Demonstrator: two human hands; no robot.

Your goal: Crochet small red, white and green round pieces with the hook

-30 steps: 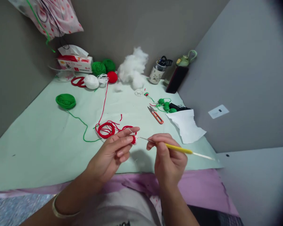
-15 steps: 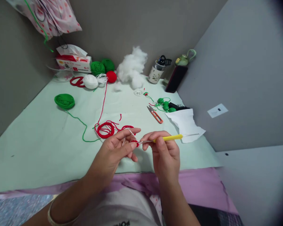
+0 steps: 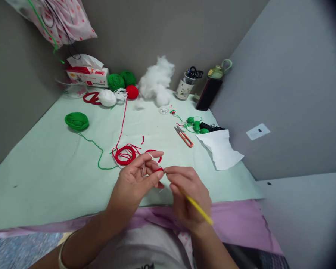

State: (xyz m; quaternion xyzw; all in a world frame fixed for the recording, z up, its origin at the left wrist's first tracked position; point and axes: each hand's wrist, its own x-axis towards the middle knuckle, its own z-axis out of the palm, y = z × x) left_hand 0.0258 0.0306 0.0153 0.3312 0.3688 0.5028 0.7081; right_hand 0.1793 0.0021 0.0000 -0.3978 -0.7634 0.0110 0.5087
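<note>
Between thumb and fingers, my left hand [image 3: 137, 179] pinches a small red crochet piece [image 3: 159, 170]. White yarn [image 3: 151, 156] runs from the piece over the raised index finger. My right hand [image 3: 189, 192] grips a crochet hook [image 3: 198, 209] by its yellow handle, which slants down toward me. The hook's tip meets the red piece, though fingers and blur partly hide it. Just beyond my left hand lies a loose coil of red yarn [image 3: 125, 155].
Orange thread snips [image 3: 184, 136] and white paper [image 3: 221, 151] lie to the right, near small green crochet balls [image 3: 197, 126]. A green yarn ball [image 3: 76, 121] sits left. White stuffing [image 3: 158, 80], a tissue box [image 3: 88, 74], a pen cup [image 3: 184, 86] and a phone [image 3: 209, 93] line the back.
My right hand has turned, so the yellow handle swings from pointing right to slanting down toward me. My left hand keeps its pinch nearly in place.
</note>
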